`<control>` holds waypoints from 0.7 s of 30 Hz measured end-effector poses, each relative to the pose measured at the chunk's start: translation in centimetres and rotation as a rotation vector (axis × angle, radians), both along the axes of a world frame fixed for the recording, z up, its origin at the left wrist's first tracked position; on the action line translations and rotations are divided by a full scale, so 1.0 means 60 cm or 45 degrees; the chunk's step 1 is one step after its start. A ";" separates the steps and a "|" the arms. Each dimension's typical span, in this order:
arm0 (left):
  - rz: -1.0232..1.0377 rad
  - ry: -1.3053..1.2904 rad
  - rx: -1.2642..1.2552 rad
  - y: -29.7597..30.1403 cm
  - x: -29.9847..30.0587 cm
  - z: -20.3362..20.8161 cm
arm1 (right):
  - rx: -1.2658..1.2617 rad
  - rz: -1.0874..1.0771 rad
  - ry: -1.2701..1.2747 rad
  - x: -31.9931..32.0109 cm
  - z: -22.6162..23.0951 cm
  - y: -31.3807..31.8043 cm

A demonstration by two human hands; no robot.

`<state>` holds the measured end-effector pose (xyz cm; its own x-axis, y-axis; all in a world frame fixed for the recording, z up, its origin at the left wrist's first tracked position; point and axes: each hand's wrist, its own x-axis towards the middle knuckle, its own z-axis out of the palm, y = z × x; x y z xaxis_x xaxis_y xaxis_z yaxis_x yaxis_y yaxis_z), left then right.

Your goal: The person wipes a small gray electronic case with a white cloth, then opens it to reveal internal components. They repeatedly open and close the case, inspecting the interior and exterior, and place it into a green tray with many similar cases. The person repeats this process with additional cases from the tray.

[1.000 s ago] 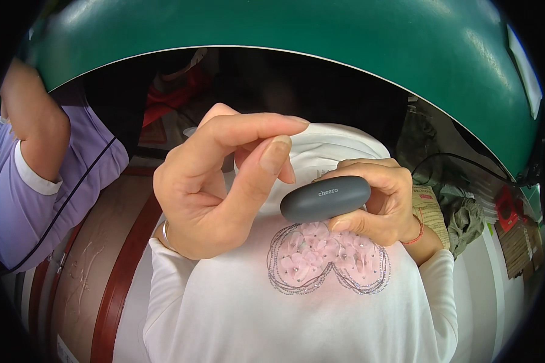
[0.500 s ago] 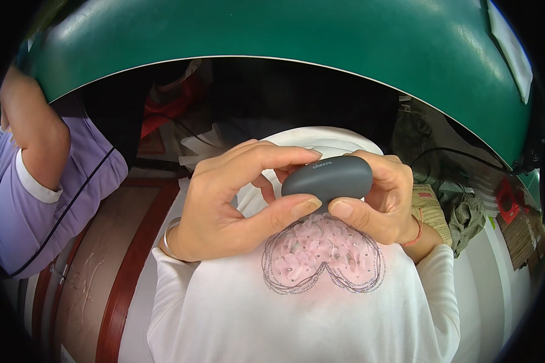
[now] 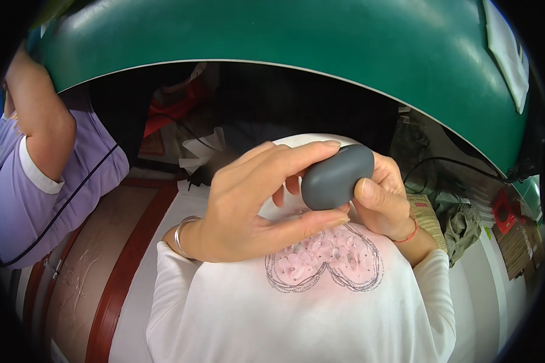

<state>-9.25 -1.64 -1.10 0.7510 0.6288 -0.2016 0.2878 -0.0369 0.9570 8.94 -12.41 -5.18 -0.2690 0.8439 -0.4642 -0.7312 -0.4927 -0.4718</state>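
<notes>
Both hands clasp the smooth dark-grey oval plastic case (image 3: 336, 176) at chest height, left hand (image 3: 248, 206) pinching finger over thumb, right hand (image 3: 384, 202) cupping behind, and even pressure would likely keep it from slipping.

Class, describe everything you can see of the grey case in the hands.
The grey case is a small, smooth, rounded pebble shape, matte and plastic-looking, apparently shut. It lies tilted, right end higher, above a white top. The left hand grips it between forefinger above and thumb below; the right hand holds its right side.
</notes>
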 end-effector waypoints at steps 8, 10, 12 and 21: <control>-0.011 -0.418 0.238 0.033 0.030 0.020 | 0.629 0.044 -1.001 0.054 0.089 0.061; 0.029 -0.430 0.320 0.050 0.046 0.034 | 0.757 0.080 -1.326 0.082 0.123 0.088; 0.126 -0.452 0.481 0.071 0.061 0.037 | 0.779 0.081 -1.573 0.118 0.155 0.118; 0.140 -0.462 0.512 0.096 0.067 0.037 | 1.284 -0.365 -1.924 0.170 0.238 0.427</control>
